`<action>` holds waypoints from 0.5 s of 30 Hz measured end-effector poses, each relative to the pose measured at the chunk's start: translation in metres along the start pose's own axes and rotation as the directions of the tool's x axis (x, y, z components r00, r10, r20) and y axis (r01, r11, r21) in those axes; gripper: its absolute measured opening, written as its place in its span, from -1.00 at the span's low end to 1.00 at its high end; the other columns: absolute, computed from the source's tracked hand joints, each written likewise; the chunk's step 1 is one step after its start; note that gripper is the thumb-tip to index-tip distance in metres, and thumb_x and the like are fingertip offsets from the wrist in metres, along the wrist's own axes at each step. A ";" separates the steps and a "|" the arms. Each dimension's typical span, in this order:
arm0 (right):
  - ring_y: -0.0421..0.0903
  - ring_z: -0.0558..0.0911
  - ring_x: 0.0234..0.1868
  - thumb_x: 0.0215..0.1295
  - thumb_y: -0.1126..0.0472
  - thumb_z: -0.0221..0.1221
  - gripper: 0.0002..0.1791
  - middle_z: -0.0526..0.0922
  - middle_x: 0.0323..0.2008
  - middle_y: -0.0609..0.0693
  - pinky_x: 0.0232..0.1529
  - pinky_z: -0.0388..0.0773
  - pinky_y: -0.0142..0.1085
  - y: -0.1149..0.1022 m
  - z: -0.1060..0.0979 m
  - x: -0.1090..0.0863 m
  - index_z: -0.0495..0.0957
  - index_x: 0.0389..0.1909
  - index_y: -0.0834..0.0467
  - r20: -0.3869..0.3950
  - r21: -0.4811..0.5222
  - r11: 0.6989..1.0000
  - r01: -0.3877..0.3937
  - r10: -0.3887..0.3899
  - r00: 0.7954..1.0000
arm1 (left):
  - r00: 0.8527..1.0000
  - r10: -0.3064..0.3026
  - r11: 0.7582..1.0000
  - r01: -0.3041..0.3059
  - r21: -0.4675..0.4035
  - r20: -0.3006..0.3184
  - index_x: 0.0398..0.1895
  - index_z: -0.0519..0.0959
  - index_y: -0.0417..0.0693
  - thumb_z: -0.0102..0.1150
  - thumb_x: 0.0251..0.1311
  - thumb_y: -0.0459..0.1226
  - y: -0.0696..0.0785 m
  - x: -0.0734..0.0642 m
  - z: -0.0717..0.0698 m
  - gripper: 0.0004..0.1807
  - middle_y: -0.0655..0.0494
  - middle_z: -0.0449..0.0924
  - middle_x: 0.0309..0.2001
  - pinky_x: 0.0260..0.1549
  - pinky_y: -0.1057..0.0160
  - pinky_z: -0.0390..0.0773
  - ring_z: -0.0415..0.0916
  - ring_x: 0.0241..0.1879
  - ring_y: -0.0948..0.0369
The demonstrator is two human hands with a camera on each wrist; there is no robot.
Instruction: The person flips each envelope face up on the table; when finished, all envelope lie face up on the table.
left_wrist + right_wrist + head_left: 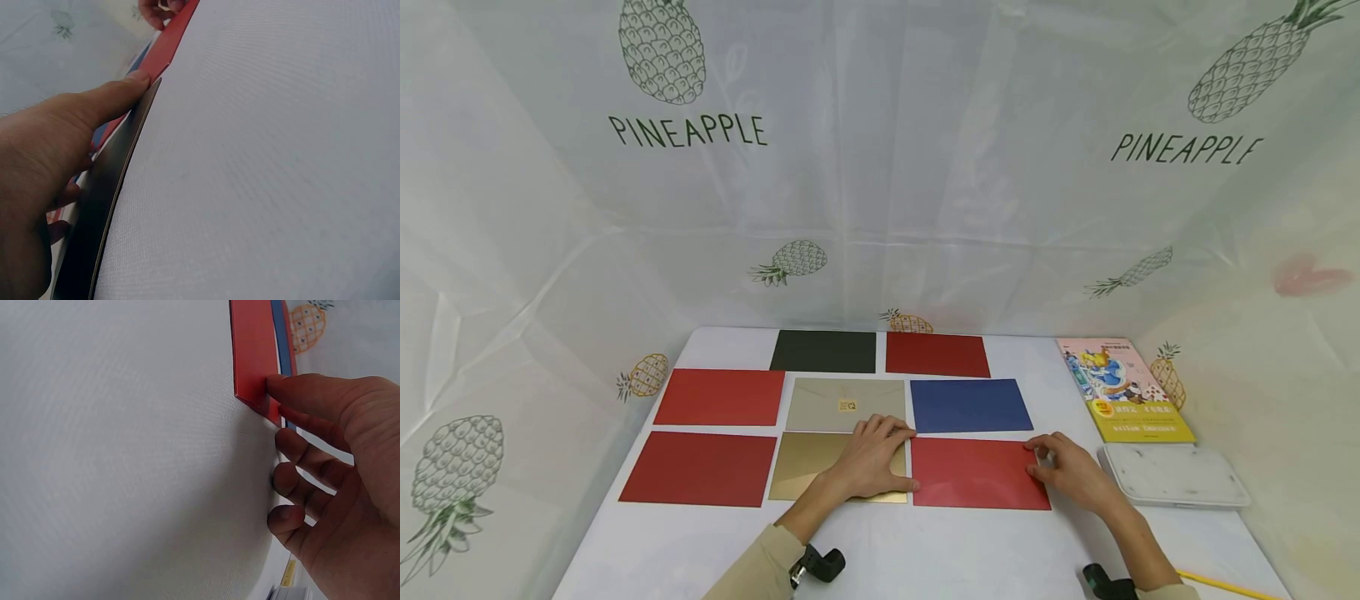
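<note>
A glossy red rectangular card [977,475] lies flat in the front row, between my two hands. My left hand [872,462] lies over the gold card [797,467] with thumb and fingers spread. Its thumb and fingertips touch along the seam where the gold card meets the red one; in the left wrist view the thumb [119,97] reaches the red card's corner. At the red card's right edge, my right hand [1071,471] touches with thumb and index finger apart, the other fingers loosely bent. The right thumb [306,390] rests on the card's surface.
Behind lie a beige card [812,404] with a small yellow sticker and a blue card [970,406]. More red cards [700,468] are at left; a dark green one [823,352] is at the back. A picture book [1123,392] and white flat device [1176,475] stand right.
</note>
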State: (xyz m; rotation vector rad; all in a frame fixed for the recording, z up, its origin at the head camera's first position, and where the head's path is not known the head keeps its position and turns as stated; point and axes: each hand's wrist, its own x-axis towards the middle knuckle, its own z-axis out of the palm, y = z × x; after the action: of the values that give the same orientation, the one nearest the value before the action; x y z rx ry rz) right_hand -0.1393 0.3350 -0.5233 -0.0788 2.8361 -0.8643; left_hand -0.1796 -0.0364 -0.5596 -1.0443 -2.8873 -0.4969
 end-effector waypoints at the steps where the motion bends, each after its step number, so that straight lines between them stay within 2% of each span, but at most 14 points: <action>1: -0.09 0.44 -0.27 0.22 0.18 0.38 -0.59 0.52 -0.19 -0.02 -0.38 0.42 -0.36 0.000 0.000 0.000 0.60 0.09 0.12 0.000 -0.001 1.000 0.001 -0.001 1.000 | 1.000 -0.003 1.000 0.003 -0.002 0.002 0.40 0.43 0.22 0.25 0.00 0.40 0.000 0.000 0.001 -0.09 0.24 0.37 0.26 0.14 0.06 0.28 0.25 0.22 0.21; 7: -0.09 0.44 -0.27 0.21 0.18 0.39 -0.58 0.52 -0.18 -0.02 -0.38 0.42 -0.36 0.000 0.001 0.000 0.59 0.10 0.12 -0.004 -0.007 1.000 -0.005 0.005 1.000 | 1.000 -0.008 1.000 0.008 -0.006 0.003 0.46 0.37 0.22 0.26 -0.01 0.40 -0.001 0.000 0.003 -0.03 0.22 0.37 0.27 0.14 0.05 0.27 0.25 0.22 0.20; 15: -0.10 0.44 -0.29 0.21 0.19 0.39 -0.58 0.52 -0.20 -0.03 -0.40 0.40 -0.37 0.000 0.001 0.000 0.60 0.09 0.13 -0.016 -0.017 1.000 0.009 -0.009 1.000 | 1.000 -0.006 1.000 0.006 -0.008 0.001 0.45 0.38 0.23 0.28 -0.01 0.39 -0.001 0.000 0.002 -0.05 0.22 0.37 0.27 0.15 0.04 0.27 0.25 0.22 0.19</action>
State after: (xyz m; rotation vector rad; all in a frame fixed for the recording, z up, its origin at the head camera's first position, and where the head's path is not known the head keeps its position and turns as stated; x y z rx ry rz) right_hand -0.1387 0.3347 -0.5246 -0.0874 2.8598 -0.8470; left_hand -0.1798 -0.0360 -0.5620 -1.0377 -2.8927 -0.5091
